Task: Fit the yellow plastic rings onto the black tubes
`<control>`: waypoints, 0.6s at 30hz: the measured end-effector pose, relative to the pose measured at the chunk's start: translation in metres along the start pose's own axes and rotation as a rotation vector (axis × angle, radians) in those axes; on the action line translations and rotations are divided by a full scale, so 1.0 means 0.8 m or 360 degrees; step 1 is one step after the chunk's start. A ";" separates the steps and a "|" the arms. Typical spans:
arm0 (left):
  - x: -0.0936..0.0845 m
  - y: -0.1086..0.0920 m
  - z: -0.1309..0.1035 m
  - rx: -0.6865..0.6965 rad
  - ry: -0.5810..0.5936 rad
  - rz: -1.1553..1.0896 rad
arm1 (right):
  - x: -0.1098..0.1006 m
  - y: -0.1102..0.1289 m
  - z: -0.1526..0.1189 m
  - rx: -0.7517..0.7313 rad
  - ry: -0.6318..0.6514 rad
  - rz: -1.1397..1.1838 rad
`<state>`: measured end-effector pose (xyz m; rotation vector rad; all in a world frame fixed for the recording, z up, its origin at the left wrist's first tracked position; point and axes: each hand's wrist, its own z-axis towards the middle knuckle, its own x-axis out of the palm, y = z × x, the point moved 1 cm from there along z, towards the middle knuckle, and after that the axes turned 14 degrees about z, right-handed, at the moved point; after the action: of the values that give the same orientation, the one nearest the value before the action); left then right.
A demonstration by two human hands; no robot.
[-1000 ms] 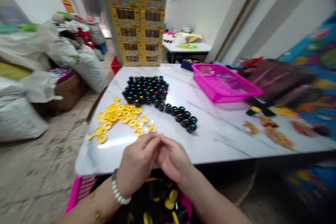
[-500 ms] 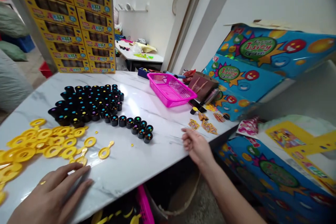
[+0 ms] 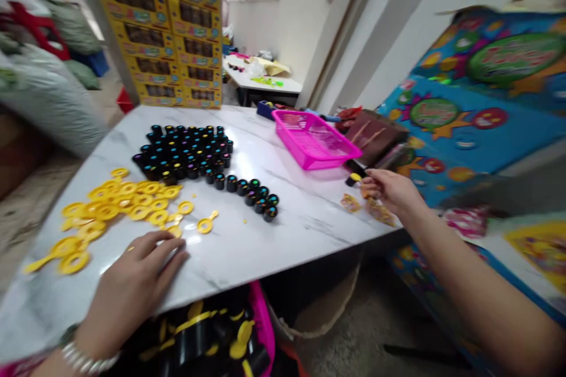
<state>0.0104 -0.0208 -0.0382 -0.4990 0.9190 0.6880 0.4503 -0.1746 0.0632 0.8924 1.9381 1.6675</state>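
My left hand (image 3: 141, 271) rests on the white table, fingers apart, fingertips beside a yellow ring piece (image 3: 174, 230) at the edge of the pile of yellow ring pieces (image 3: 106, 209). My right hand (image 3: 389, 188) is over the table's right end, fingers bent together above small orange packets (image 3: 379, 212); whether it holds anything is too blurred to tell. A small black piece with a yellow top (image 3: 353, 179) lies just left of it. Black cylinders with coloured dots (image 3: 190, 150) stand grouped behind the rings, and a row of them runs right.
A pink basket (image 3: 316, 141) sits at the back, beside a brown box (image 3: 375, 135). Yellow boxes (image 3: 194, 47) are stacked behind the table. Blue cartons (image 3: 469, 123) stand at right. Below the front edge is a pink bin (image 3: 262, 324) with black and yellow parts.
My right hand has moved right and away from me, from the table's front edge to the orange packets. The view has shifted left, while my left hand stays by the rings.
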 end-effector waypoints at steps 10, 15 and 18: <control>-0.011 -0.006 0.001 -0.0027 0.0128 0.0120 | 0.094 -0.133 -0.110 0.0650 0.0519 0.0466; -0.013 -0.005 0.002 0.0038 0.0133 0.0108 | 0.081 -0.122 -0.115 0.0690 0.0367 0.0526; -0.015 -0.007 0.001 0.0029 0.0145 0.0143 | 0.073 -0.120 -0.121 0.0726 0.0405 0.0513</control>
<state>0.0099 -0.0275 -0.0271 -0.4783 1.0375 0.7425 0.3245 -0.2075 -0.0077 1.2677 2.5228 1.5932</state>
